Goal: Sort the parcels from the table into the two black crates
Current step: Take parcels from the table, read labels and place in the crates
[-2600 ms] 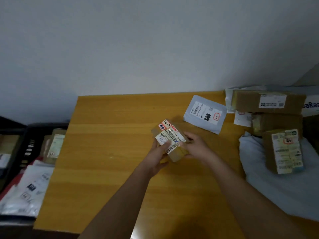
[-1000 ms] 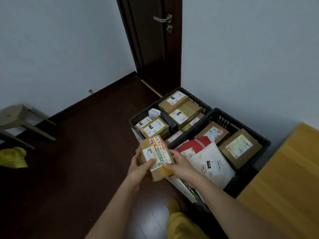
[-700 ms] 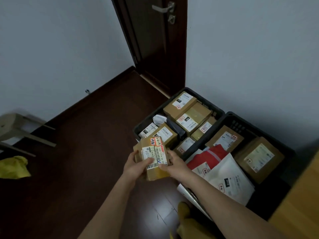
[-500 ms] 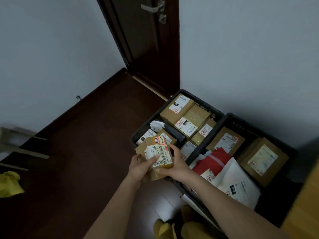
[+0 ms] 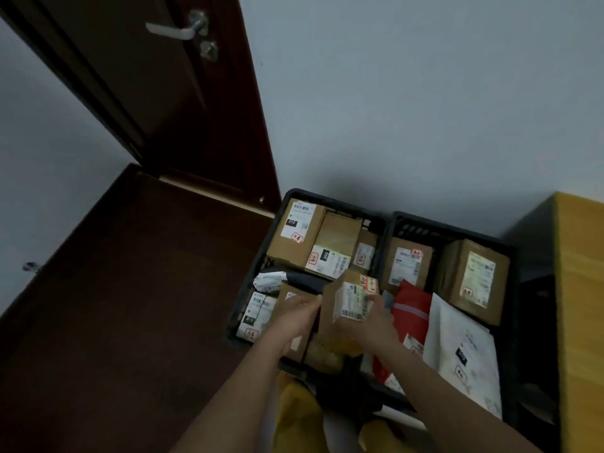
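Both hands, left hand and right hand, grip the small parcel over the left crate (already stuffed), so it'll probably perch on top and slide off.

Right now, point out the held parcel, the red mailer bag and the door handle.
held parcel (image 5: 353,300): head view, on its white shipping label.
red mailer bag (image 5: 412,302): head view, on its upper red face.
door handle (image 5: 173,30): head view, on the lever's middle.
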Available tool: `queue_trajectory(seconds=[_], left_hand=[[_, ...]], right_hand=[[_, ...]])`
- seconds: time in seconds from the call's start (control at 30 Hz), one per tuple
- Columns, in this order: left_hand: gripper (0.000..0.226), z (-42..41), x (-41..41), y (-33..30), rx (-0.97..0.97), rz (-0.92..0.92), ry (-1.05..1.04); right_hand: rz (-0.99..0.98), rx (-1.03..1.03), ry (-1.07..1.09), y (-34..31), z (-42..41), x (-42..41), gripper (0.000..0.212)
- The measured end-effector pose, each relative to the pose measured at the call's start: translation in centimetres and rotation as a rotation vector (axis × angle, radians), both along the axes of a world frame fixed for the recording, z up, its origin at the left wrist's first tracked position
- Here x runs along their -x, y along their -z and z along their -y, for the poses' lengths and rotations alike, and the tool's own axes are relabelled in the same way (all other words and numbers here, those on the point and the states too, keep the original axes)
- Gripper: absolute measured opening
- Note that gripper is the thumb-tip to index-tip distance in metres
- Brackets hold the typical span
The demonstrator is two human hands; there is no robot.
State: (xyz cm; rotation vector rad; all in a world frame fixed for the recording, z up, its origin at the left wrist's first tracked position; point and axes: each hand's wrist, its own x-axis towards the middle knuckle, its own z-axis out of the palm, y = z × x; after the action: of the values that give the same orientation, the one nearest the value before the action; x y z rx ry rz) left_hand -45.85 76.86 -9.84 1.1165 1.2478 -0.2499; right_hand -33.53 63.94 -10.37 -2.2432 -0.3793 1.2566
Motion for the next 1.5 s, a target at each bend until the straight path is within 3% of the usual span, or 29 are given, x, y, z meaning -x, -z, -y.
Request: queue_trajectory(seconds=[0.07,0.23,0.47,0.77,0.93,1.13,1.23,1.37,1.5], left_hand=[[0.039,-1.8,0.3,0.7,-0.065,-0.006,0.096],[0.053,-4.4,1.5,4.2,-0.122,-0.068,0.35],[0.063,-4.4,1.2,8.6,-0.109,-0.098,0.541],[0.073,-5.0,2.5,13.2,-0.008,-0.121,0.71],[0.073,-4.7,3.4,14.6,-0.084,-0.131,0.856],[0.073,-4.4,4.0,15.6,-0.109,-0.119,0.881],[0.073,-4.4,3.8,15.8,-0.104,-0.117,0.891],[0.071,-4.7,3.2,15.4,-0.081,-0.14,0.893],[0.069,-4.9,2.9,15.2,-0.075,-0.156,0.895]], right_hand=[[0.062,0.042,0.079,0.4,-0.5,0.5,0.069],[0.131,0.174,0.204,1.5,-2.3,1.8,0.081],[0.319,0.337,0.089,3.6,-5.0,2.3,0.081],[0.295,0.357,0.056,7.4,-6.2,2.2,0.082],[0.386,0.306,0.072,9.2,-6.0,3.5,0.088],[0.36,0.282,0.069,11.5,-5.5,4.5,0.089],[0.371,0.389,-0.029,12.2,-5.7,4.7,0.088],[0.439,0.447,-0.215,12.0,-5.3,5.5,0.071],[0.514,0.451,-0.197,12.1,-5.1,5.7,0.079]])
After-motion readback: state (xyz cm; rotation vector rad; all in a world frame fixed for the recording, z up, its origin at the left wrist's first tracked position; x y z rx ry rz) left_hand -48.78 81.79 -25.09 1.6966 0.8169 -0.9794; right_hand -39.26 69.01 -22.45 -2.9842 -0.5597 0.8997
